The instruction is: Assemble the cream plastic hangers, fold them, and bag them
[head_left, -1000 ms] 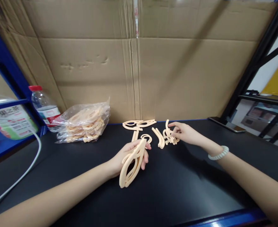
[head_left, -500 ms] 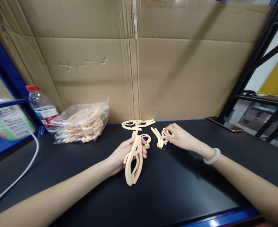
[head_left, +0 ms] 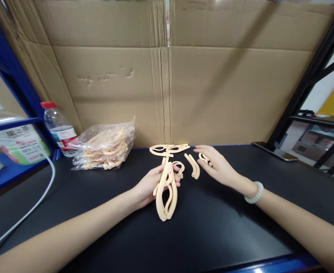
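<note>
My left hand [head_left: 151,184] is closed around a cream plastic folding hanger [head_left: 167,193], held upright with its looped end resting near the black tabletop [head_left: 212,227]. My right hand [head_left: 216,165] lies flat with fingers stretched out over small cream hanger pieces [head_left: 204,157], touching them. A curved cream strip [head_left: 194,167] lies just left of that hand, and a small hook piece [head_left: 180,167] sits beside the held hanger. Two flat cream hanger parts [head_left: 168,149] lie at the back by the cardboard.
A clear plastic bag of more cream hangers [head_left: 106,148] sits at the back left, beside a water bottle [head_left: 59,127]. A cardboard wall [head_left: 167,76] closes the back. A white cable [head_left: 27,210] crosses the left. A phone [head_left: 275,151] lies at the right by a black rack.
My left hand turned the hanger from slanting to nearly upright. My right hand let go of the small pieces it pinched and flattened out over them.
</note>
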### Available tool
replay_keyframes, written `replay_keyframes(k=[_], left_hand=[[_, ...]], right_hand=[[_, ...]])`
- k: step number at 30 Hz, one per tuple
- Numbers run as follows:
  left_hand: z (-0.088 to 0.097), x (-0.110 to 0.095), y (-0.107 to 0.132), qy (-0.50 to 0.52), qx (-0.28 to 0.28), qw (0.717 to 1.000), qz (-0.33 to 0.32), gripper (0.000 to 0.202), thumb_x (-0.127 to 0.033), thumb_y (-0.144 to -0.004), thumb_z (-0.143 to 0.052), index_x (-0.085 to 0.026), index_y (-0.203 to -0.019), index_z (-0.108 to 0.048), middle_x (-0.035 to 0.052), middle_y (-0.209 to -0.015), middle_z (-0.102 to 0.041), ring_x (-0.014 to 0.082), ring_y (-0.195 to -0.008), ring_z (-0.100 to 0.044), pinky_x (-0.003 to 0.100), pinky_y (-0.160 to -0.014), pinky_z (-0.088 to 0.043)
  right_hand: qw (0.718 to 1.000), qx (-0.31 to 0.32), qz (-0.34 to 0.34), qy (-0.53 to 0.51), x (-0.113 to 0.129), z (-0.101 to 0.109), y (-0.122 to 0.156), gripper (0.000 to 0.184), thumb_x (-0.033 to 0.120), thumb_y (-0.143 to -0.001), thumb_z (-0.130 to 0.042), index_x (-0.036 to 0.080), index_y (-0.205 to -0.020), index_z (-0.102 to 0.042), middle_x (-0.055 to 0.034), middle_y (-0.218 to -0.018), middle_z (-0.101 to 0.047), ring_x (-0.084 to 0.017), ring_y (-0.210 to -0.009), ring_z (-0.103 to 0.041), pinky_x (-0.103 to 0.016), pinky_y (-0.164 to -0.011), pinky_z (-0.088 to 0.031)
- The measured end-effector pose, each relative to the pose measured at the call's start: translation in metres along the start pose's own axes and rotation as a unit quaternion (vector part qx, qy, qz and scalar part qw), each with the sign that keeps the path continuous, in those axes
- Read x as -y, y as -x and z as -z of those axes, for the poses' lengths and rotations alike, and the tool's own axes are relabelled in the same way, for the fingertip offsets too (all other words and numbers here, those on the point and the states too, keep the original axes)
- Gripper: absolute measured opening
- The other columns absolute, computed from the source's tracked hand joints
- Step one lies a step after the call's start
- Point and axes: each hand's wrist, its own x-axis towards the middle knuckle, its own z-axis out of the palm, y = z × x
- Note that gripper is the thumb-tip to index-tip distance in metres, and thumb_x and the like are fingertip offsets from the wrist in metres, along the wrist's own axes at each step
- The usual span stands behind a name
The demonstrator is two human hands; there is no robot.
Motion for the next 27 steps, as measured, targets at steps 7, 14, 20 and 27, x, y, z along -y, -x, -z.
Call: replay_keyframes(k=[7, 14, 20, 27], left_hand=[[-0.003, -0.001, 0.004, 0.015, 0.003, 1.000, -0.001, 0.019, -0.018, -0.074, -0.073, -0.013, -0.093, -0.070, 0.0051, -0.076, -0.071, 0.0145, -0.065, -0.065, 0.024, -0.064, -0.052], [-0.005, -0.002, 0.005, 0.022, 0.020, 1.000, -0.009, 0.042, -0.049, -0.084, -0.064, -0.010, -0.100, -0.070, 0.0112, -0.090, -0.071, 0.0208, -0.086, -0.065, 0.032, -0.083, -0.050], [-0.005, 0.005, 0.009, -0.116, 0.036, 0.993, -0.013, 0.033, -0.039, -0.078, -0.073, -0.012, -0.096, -0.069, 0.0066, -0.087, -0.070, 0.0186, -0.079, -0.064, 0.029, -0.074, -0.050], [-0.004, 0.008, 0.007, -0.094, 0.011, 0.995, -0.036, 0.038, -0.040, -0.080, -0.071, -0.011, -0.105, -0.064, 0.0080, -0.086, -0.070, 0.0213, -0.080, -0.067, 0.035, -0.078, -0.053]], right_hand=[[0.937, 0.101, 0.329, 0.056, 0.100, 0.003, 0.003, 0.013, 0.017, -0.096, -0.052, 0.017, -0.095, -0.064, -0.0051, -0.098, -0.066, -0.019, -0.098, -0.056, -0.036, -0.090, -0.044], [0.946, 0.101, 0.300, 0.063, 0.092, -0.009, 0.006, 0.022, 0.018, -0.100, -0.047, 0.017, -0.084, -0.062, -0.0020, -0.091, -0.065, -0.018, -0.095, -0.056, -0.038, -0.095, -0.038], [0.946, 0.074, 0.297, 0.109, 0.086, -0.010, 0.007, 0.020, 0.015, -0.098, -0.048, 0.016, -0.081, -0.060, -0.0038, -0.090, -0.064, -0.019, -0.090, -0.055, -0.040, -0.092, -0.040], [0.947, 0.064, 0.244, 0.198, 0.077, -0.011, 0.006, 0.020, 0.012, -0.096, -0.042, 0.014, -0.089, -0.061, -0.0089, -0.091, -0.062, -0.023, -0.093, -0.054, -0.048, -0.102, -0.035]])
